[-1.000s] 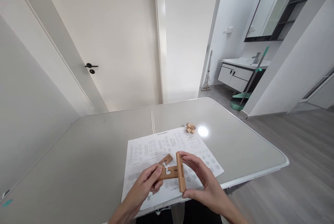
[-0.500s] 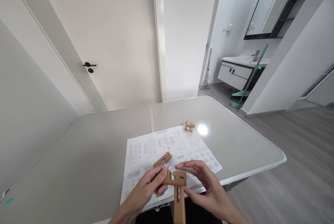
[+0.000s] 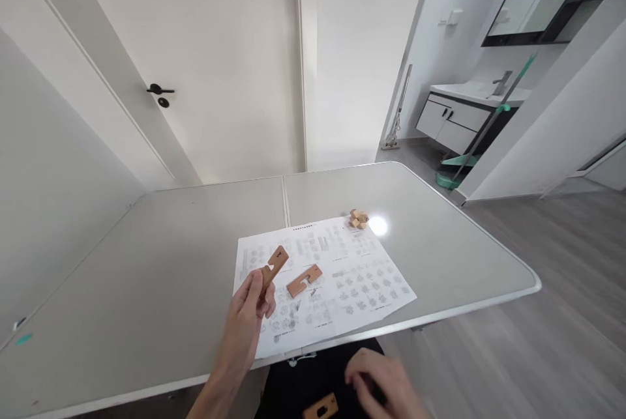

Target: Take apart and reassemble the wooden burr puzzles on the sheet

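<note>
My left hand (image 3: pixel 252 305) is raised over the near left part of a printed sheet (image 3: pixel 362 275) and pinches a flat notched wooden piece (image 3: pixel 274 262) that sticks up and away from the fingers. A second notched wooden piece (image 3: pixel 304 280) lies flat on the sheet just right of it. My right hand (image 3: pixel 381 383) is below the table's near edge, over my dark lap, fingers curled and blurred. A third wooden piece (image 3: pixel 320 407) lies on my lap just left of that hand. A small assembled wooden puzzle (image 3: pixel 358 218) sits at the sheet's far right corner.
The grey table (image 3: pixel 147 262) has a seam down its middle and a rounded right corner. Behind it stand a white door with a black handle (image 3: pixel 159 90) and a wall. A mop and green dustpan (image 3: pixel 452 174) lean by a bathroom vanity at right.
The joined pieces have come apart. My left hand lifted one piece up and to the left. My right hand dropped below the table edge, and another piece now lies on my lap.
</note>
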`<state>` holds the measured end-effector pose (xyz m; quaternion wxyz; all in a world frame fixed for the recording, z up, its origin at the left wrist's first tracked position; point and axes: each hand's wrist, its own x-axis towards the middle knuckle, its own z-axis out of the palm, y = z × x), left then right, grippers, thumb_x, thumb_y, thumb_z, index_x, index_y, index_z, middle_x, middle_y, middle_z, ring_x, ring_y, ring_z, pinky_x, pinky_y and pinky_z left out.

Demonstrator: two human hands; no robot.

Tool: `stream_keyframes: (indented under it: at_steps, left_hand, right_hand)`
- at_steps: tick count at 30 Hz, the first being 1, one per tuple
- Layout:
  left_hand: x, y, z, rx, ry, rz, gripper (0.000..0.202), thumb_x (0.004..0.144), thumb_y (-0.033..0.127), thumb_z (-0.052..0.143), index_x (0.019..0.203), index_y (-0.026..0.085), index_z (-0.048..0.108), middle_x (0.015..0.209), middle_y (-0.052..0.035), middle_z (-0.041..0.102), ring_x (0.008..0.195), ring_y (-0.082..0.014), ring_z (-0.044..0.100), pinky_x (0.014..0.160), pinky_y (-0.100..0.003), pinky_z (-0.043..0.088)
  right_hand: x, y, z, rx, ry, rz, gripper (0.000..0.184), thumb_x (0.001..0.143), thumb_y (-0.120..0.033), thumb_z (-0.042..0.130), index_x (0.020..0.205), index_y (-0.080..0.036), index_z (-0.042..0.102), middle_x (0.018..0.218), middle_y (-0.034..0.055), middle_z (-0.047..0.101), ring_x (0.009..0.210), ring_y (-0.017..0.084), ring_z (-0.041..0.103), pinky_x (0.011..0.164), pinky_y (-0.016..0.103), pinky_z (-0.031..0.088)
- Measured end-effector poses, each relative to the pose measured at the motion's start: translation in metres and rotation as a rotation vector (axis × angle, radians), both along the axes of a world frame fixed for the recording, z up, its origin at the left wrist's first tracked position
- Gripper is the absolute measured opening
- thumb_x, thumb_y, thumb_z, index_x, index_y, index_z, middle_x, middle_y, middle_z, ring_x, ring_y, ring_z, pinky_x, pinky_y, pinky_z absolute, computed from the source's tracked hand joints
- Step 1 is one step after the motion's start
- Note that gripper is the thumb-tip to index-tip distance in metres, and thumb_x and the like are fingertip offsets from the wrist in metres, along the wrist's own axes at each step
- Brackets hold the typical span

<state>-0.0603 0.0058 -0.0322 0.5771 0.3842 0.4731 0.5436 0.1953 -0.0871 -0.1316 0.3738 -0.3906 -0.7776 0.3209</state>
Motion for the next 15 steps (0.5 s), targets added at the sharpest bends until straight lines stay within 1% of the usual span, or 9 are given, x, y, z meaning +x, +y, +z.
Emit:
stream_keyframes:
  at_steps: [3, 4, 5, 7, 9, 10, 12, 14, 15]
  left_hand:
    - [0.008, 0.002, -0.003, -0.011, 0.038, -0.024, 0.038, 0.096, 0.054, 0.061, 0.081, 0.021, 0.053, 0.066, 0.0059, 0.042, 0.058, -0.0108, 0.027, 0.054, -0.023, 0.032]
    - [0.012, 0.002, -0.003, -0.016, 0.05, -0.04, 0.038, 0.096, 0.055, 0.06, 0.08, 0.021, 0.053, 0.066, 0.0059, 0.042, 0.057, -0.0108, 0.027, 0.054, -0.023, 0.032]
    - [0.014, 0.002, -0.004, -0.02, 0.067, -0.053, 0.039, 0.096, 0.056, 0.06, 0.079, 0.021, 0.052, 0.066, 0.0059, 0.043, 0.057, -0.0108, 0.027, 0.054, -0.023, 0.032]
    - [0.017, 0.0, -0.005, -0.027, 0.118, -0.086, 0.04, 0.096, 0.057, 0.058, 0.078, 0.021, 0.05, 0.066, 0.0057, 0.044, 0.057, -0.0109, 0.029, 0.055, -0.024, 0.033]
    - [0.017, -0.002, -0.004, -0.021, 0.197, -0.116, 0.041, 0.097, 0.057, 0.055, 0.078, 0.021, 0.05, 0.065, 0.0055, 0.046, 0.057, -0.0113, 0.03, 0.056, -0.024, 0.033]
    - [0.017, -0.003, -0.003, -0.016, 0.243, -0.127, 0.041, 0.098, 0.057, 0.054, 0.078, 0.021, 0.05, 0.064, 0.0054, 0.046, 0.057, -0.0115, 0.031, 0.056, -0.024, 0.034]
    - [0.015, -0.006, -0.001, -0.008, 0.332, -0.136, 0.041, 0.099, 0.056, 0.051, 0.078, 0.022, 0.051, 0.064, 0.0054, 0.047, 0.057, -0.0119, 0.033, 0.058, -0.025, 0.034]
    - [0.013, -0.009, 0.003, 0.005, 0.4, -0.142, 0.04, 0.1, 0.056, 0.049, 0.079, 0.022, 0.052, 0.063, 0.0057, 0.047, 0.057, -0.0122, 0.034, 0.06, -0.025, 0.034]
    - [0.012, -0.01, 0.005, 0.016, 0.421, -0.152, 0.04, 0.1, 0.055, 0.048, 0.08, 0.022, 0.052, 0.062, 0.0059, 0.046, 0.057, -0.0123, 0.034, 0.06, -0.025, 0.034]
  right_hand:
    - [-0.031, 0.005, -0.036, -0.024, -0.4, 0.142, 0.042, 0.08, -0.011, 0.068, 0.12, -0.022, 0.062, 0.115, 0.0078, 0.072, 0.103, 0.026, 0.071, 0.084, 0.031, 0.057]
    - [-0.043, 0.005, -0.052, -0.017, -0.564, 0.152, 0.045, 0.074, -0.017, 0.078, 0.116, -0.018, 0.065, 0.115, 0.0115, 0.073, 0.1, 0.03, 0.072, 0.08, 0.034, 0.059]
    - [-0.053, 0.005, -0.069, -0.01, -0.697, 0.177, 0.04, 0.069, -0.022, 0.085, 0.105, -0.016, 0.069, 0.103, 0.0117, 0.076, 0.091, 0.031, 0.074, 0.075, 0.035, 0.059]
    - [-0.067, 0.002, -0.097, -0.011, -0.75, 0.187, 0.032, 0.066, -0.023, 0.09, 0.09, -0.015, 0.07, 0.088, 0.0095, 0.077, 0.079, 0.03, 0.075, 0.07, 0.033, 0.059]
    - [-0.07, -0.002, -0.109, 0.009, -0.764, 0.182, 0.025, 0.071, -0.024, 0.087, 0.088, -0.016, 0.069, 0.088, 0.0086, 0.077, 0.076, 0.027, 0.075, 0.064, 0.029, 0.056]
    - [-0.067, -0.004, -0.107, 0.024, -0.76, 0.189, 0.021, 0.076, -0.025, 0.084, 0.088, -0.017, 0.069, 0.09, 0.0079, 0.077, 0.074, 0.026, 0.074, 0.061, 0.027, 0.053]
    - [-0.054, -0.005, -0.087, 0.035, -0.718, 0.214, 0.014, 0.084, -0.028, 0.077, 0.086, -0.019, 0.066, 0.088, 0.0052, 0.077, 0.067, 0.021, 0.073, 0.054, 0.023, 0.047]
    - [-0.039, -0.004, -0.05, -0.044, -0.515, 0.251, 0.022, 0.093, -0.033, 0.068, 0.078, -0.02, 0.059, 0.075, 0.0022, 0.073, 0.058, 0.018, 0.068, 0.05, 0.022, 0.041]
    - [-0.031, -0.001, -0.027, -0.164, -0.36, 0.217, 0.024, 0.096, -0.037, 0.063, 0.079, -0.021, 0.057, 0.07, 0.0, 0.071, 0.054, 0.016, 0.065, 0.048, 0.022, 0.039]
